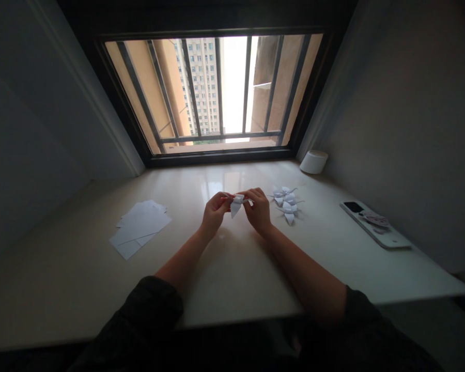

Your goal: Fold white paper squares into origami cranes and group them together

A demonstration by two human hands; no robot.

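Between my two hands is a small white folded paper crane [237, 204], held just above the pale sill. My left hand [214, 211] pinches its left side, and the fingers of my right hand [258, 208] are closed on its right side. A pointed paper flap hangs down between the hands. Just right of my right hand lie several finished-looking paper cranes [289, 207] in a cluster, their thin tips sticking outward. A loose stack of white paper sheets [141, 225] lies to the left, apart from my left hand.
A white phone [383, 232] with a grip on its back lies at the right, near the wall. In the far right corner stands a white cup-like object [313, 161]. The barred window [220, 93] rises behind the sill [225, 279], whose front edge is close to me.
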